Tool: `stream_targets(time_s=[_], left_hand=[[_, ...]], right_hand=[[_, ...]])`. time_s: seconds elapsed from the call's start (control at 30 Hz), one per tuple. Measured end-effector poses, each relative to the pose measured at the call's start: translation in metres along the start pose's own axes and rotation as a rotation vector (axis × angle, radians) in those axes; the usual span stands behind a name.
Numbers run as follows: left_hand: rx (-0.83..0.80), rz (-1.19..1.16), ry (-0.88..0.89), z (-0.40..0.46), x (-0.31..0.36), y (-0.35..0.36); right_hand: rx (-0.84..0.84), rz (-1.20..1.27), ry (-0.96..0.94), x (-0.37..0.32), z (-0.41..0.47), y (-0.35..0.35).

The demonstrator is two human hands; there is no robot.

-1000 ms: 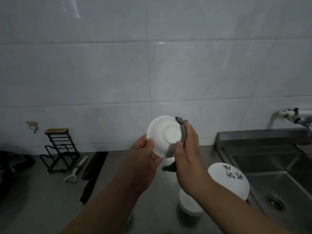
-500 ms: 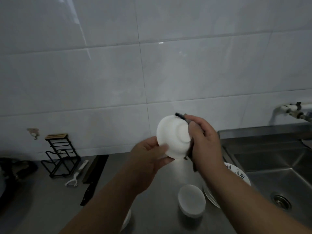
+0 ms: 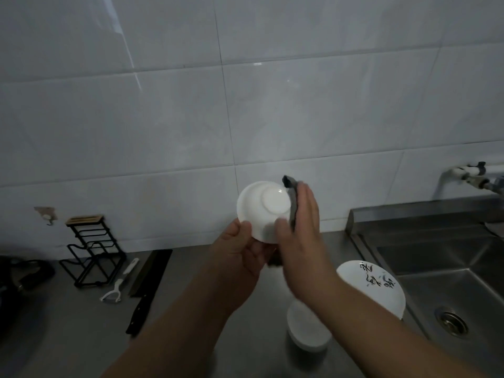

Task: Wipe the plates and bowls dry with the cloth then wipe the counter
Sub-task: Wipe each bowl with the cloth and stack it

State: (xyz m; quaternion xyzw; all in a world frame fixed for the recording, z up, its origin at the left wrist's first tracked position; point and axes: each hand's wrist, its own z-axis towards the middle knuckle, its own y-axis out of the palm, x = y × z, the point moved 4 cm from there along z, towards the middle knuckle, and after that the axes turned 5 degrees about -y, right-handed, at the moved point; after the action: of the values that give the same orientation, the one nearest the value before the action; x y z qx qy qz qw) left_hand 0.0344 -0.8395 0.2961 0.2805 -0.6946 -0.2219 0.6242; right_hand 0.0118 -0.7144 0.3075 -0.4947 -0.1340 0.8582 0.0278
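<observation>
The small white bowl (image 3: 261, 210) was held up above the bench (image 3: 81, 336), its underside facing the person, so the base could be dried. The left hand (image 3: 240, 255) gripped its near rim, while the right hand (image 3: 300, 222) pressed the grey cloth (image 3: 291, 205) against its right side. A patterned plate (image 3: 373, 287) and a white bowl (image 3: 305, 331) waited below, beside the sink (image 3: 450, 268).

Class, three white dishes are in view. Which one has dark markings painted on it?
The large plate by the sink. It bears dark brush-like markings; the small dish held up in the hands and the dish on the counter look plain white.
</observation>
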Motion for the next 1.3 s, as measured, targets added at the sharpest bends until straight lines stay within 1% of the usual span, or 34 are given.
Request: stream_targets(time_s=[0.07, 0.13, 0.2, 0.23, 0.3, 0.37, 0.43, 0.5, 0.53, 0.6, 0.67, 0.7, 0.77, 0.83, 0.9, 1.0, 1.07, 1.13, 1.2, 1.23, 1.3], left_hand=[[-0.013, 0.008, -0.006, -0.002, -0.006, 0.006], [-0.017, 0.03, 0.014, 0.0, -0.006, 0.012], [-0.032, 0.094, 0.051, 0.003, -0.005, 0.016], [-0.033, 0.137, 0.065, 0.003, -0.005, 0.018], [-0.028, 0.2, 0.067, 0.002, -0.011, 0.019], [-0.048, 0.215, 0.052, 0.0, -0.018, 0.02], [-0.067, 0.193, 0.023, 0.0, -0.025, 0.021], [-0.073, 0.147, 0.01, 0.003, -0.027, 0.019], [-0.071, 0.121, -0.008, 0.005, -0.027, 0.017], [-0.059, 0.083, -0.08, 0.008, -0.03, 0.012], [-0.05, 0.082, -0.143, 0.01, -0.037, 0.006], [-0.041, 0.08, -0.162, 0.011, -0.042, 0.003], [-0.006, 0.078, -0.189, 0.016, -0.052, -0.008], [0.058, 0.093, -0.228, 0.024, -0.066, -0.024], [0.121, 0.119, -0.293, 0.031, -0.085, -0.044], [0.183, 0.195, -0.401, 0.036, -0.116, -0.067], [0.237, 0.256, -0.469, 0.035, -0.138, -0.078], [0.316, 0.314, -0.53, 0.033, -0.161, -0.091], [0.415, 0.449, -0.551, 0.031, -0.183, -0.106], [0.458, 0.522, -0.546, 0.03, -0.191, -0.112], [0.507, 0.558, -0.524, 0.029, -0.205, -0.119]], right_hand=[[0.079, 0.12, 0.124, 0.001, 0.022, -0.012], [0.12, 0.151, 0.115, -0.002, 0.024, -0.008], [0.134, 0.147, 0.067, -0.007, 0.004, 0.007], [0.107, 0.114, 0.027, -0.009, -0.009, 0.016], [0.046, -0.048, -0.079, -0.009, -0.029, 0.026], [0.073, -0.201, -0.134, 0.0, -0.026, 0.02], [0.086, -0.268, -0.173, 0.008, -0.012, 0.007], [0.047, -0.325, -0.265, 0.017, 0.001, -0.007], [0.029, -0.302, -0.272, 0.024, 0.007, -0.015], [0.05, -0.175, -0.171, 0.038, 0.016, -0.032], [0.065, -0.079, 0.004, 0.051, 0.019, -0.046], [0.045, -0.073, 0.078, 0.059, 0.017, -0.051], [0.021, -0.115, 0.165, 0.071, 0.01, -0.06], [0.001, -0.125, 0.255, 0.082, 0.002, -0.073], [-0.108, -0.117, 0.417, 0.098, -0.011, -0.083], [-0.341, -0.208, 0.602, 0.133, -0.038, -0.093], [-0.403, -0.15, 0.739, 0.16, -0.058, -0.096], [-0.358, 0.0, 0.894, 0.185, -0.078, -0.095], [-0.291, 0.082, 1.01, 0.204, -0.097, -0.094], [-0.259, 0.098, 1.044, 0.213, -0.104, -0.092], [-0.205, 0.132, 1.075, 0.23, -0.116, -0.089]])
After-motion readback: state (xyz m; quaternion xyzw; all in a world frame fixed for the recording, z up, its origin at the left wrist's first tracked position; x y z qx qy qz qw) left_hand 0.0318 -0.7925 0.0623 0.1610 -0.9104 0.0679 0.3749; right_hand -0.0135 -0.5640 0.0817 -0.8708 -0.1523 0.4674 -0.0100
